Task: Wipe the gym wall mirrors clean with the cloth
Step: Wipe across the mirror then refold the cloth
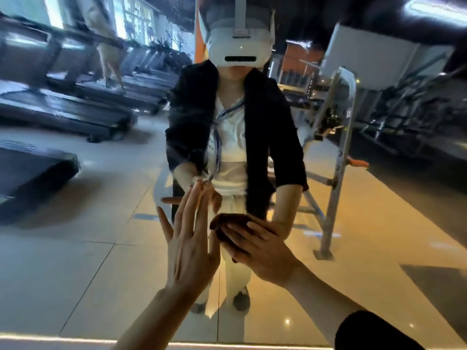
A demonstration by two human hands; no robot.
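Note:
The wall mirror fills the whole view and reflects me and the gym behind. My left hand lies flat against the glass with straight, spread fingers, its fingertips meeting their reflection. To its right, my right hand presses a dark brown cloth against the mirror with flat fingers. The cloth shows above and to the left of those fingers; the rest is hidden under the hand.
A vertical seam between mirror panels runs down below my hands. A lit strip lines the mirror's bottom edge. In the reflection are treadmills at left, a metal frame at right and tiled floor.

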